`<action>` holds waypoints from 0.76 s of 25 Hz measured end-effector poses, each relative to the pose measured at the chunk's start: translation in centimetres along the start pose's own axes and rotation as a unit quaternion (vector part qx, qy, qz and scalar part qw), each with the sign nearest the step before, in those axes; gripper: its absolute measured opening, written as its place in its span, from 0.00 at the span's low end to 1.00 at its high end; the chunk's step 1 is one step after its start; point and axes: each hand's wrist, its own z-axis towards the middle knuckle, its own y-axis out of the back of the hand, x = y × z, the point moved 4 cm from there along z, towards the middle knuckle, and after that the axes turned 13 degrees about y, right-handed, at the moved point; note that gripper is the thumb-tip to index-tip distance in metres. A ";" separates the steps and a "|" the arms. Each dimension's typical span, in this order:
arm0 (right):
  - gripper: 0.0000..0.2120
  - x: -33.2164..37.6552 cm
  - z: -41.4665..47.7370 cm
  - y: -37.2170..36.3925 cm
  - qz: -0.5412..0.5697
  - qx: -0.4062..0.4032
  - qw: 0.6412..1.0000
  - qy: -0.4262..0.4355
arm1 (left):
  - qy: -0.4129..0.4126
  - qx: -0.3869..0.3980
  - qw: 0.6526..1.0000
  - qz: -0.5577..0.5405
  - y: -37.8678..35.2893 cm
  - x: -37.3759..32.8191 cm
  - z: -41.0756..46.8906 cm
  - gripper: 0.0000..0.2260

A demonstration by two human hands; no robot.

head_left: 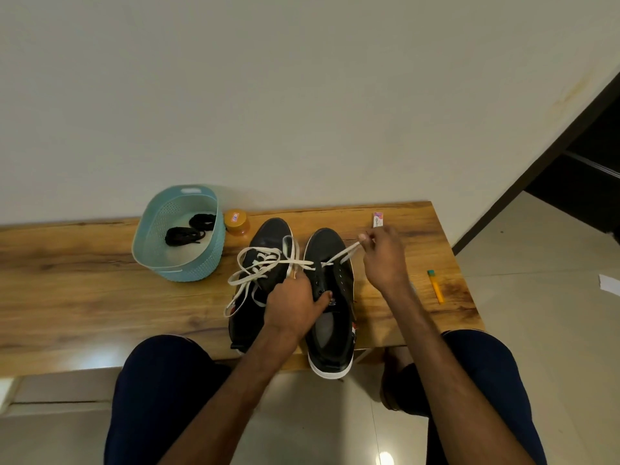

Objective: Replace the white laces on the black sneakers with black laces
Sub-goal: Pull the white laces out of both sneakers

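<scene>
Unlacing is underway: the white lace (342,255) is pinched by fingers (364,237) of the right hand (382,253), the sneaker (330,330) gripped by the left hand (292,303); further pulling is required.

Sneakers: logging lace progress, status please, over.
Right hand pinches white lace drawn from right-side sneaker. Left hand grips that sneaker. Black laces lie in teal basket. Nothing in the way.
</scene>
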 end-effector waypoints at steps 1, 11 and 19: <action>0.06 0.0 0.0 0.3 -0.061 0.011 0.998 0.026 | 0.002 0.007 1.000 -0.019 -0.1 0.1 0.0 0.25; 0.17 2.5 -1.6 -4.7 -0.204 0.207 0.944 0.154 | -0.049 -0.004 0.997 0.065 -0.4 -0.9 -1.5 0.29; 0.09 2.0 -0.3 -0.4 -0.081 0.025 0.983 0.163 | -0.055 -0.019 0.990 0.131 -1.9 -1.3 -1.8 0.33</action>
